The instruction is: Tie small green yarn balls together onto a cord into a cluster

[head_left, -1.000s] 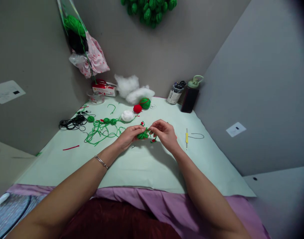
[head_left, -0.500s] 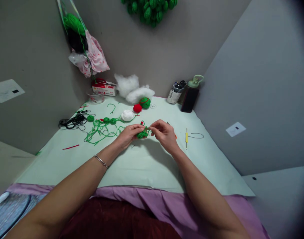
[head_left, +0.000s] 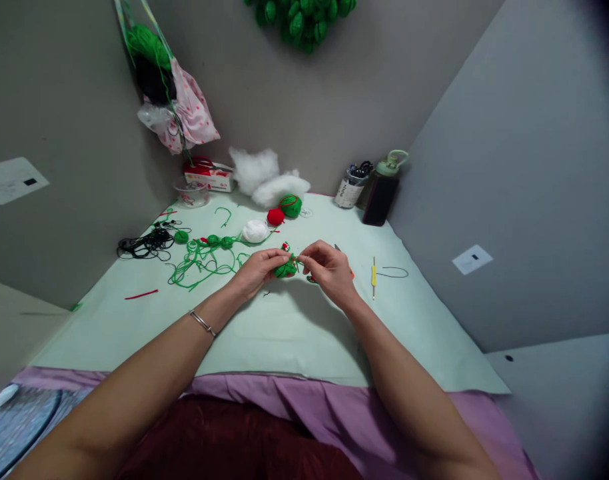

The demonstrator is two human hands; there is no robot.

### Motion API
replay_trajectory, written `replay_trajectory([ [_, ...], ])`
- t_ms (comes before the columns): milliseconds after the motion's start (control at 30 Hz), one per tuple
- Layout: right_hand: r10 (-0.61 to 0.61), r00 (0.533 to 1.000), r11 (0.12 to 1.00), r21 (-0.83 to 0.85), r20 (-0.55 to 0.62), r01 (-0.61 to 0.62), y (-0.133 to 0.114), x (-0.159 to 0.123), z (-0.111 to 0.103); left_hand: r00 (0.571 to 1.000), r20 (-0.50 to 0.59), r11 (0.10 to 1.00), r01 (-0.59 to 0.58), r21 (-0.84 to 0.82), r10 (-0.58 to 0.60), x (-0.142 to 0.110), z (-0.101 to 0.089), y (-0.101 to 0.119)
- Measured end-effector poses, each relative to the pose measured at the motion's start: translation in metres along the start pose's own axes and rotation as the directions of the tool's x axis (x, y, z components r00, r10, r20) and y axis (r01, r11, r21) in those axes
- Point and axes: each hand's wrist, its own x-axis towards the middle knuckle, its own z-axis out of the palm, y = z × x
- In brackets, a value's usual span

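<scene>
Pinched between the thumb and fingers of the left hand (head_left: 258,272), I see a small, rounded green yarn piece (head_left: 284,271), held above the pale green tabletop (head_left: 294,340) near its middle. At the piece's right edge, the thumb and forefinger of the right hand (head_left: 329,270) meet in a narrow pinch; what lies between them is too small for me to tell. Just beyond the left fingertips I have a tiny red, white and green piece (head_left: 285,247). An orange item (head_left: 352,273) shows partly from behind the right hand. Farther right lies a slim metal tool with a yellow grip (head_left: 374,275), beside a thin dark loop of cord (head_left: 395,273). Left of the hands I make out a loose tangle of green yarn (head_left: 184,276) and, past it, a heap of black cord (head_left: 147,245). Behind them sit a white yarn ball (head_left: 255,231), a smaller red ball (head_left: 275,217) and a green yarn ball (head_left: 291,207), near fluffy white stuffing (head_left: 257,175).
</scene>
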Motion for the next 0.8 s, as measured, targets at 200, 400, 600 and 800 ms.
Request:
replay_trajectory([
  [200,-0.021,1.0,0.999,-0.042,0.0,0.021,0.0,0.0004,0.0006,1.0,-0.011,1.0,-0.002,-0.008,0.002,0.0012,0.0001,-0.0008],
  [400,-0.043,0.999,0.996,-0.074,-0.003,0.042,-0.0003,0.0003,-0.0002,1.0,-0.025,1.0,0.01,-0.001,-0.01,0.0016,0.0002,-0.0005],
  [600,-0.035,0.999,0.996,-0.081,-0.008,0.035,0.0016,0.0007,-0.0009,0.999,-0.031,1.0,0.006,0.004,-0.006,0.002,-0.0006,-0.0008],
  [800,-0.035,0.999,0.997,-0.064,-0.026,0.033,0.0029,0.0006,-0.0012,1.0,-0.027,1.0,0.01,-0.002,-0.01,0.0024,-0.0005,-0.0009],
])
